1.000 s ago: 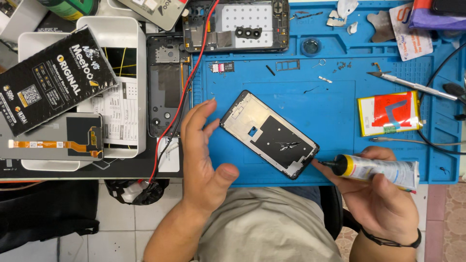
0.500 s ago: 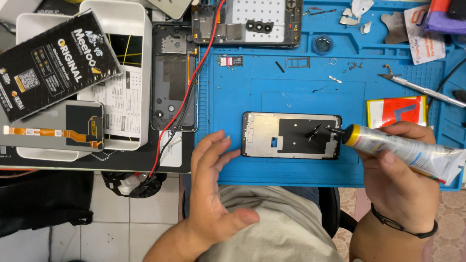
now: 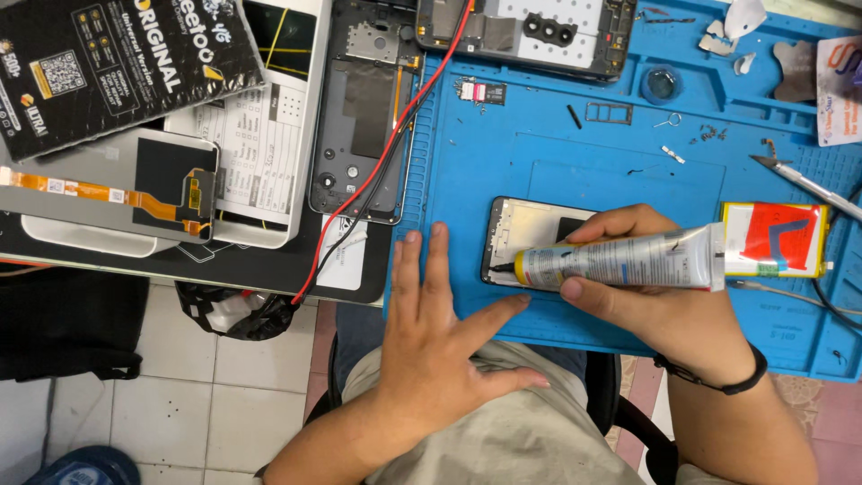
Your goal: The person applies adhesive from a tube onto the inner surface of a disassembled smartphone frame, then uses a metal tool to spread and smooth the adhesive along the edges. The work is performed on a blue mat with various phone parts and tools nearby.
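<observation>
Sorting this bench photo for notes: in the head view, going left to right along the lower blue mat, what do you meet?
left hand → phone frame → glue tube in right hand → red-and-yellow battery

The left hand [image 3: 431,346] lies flat, palm down, fingers spread and pointing far, thumb stretched out to the right. The right hand [image 3: 660,301] reaches in from the near right, fingers and thumb curled in a grip, knuckles up, a dark band around its wrist.
</observation>
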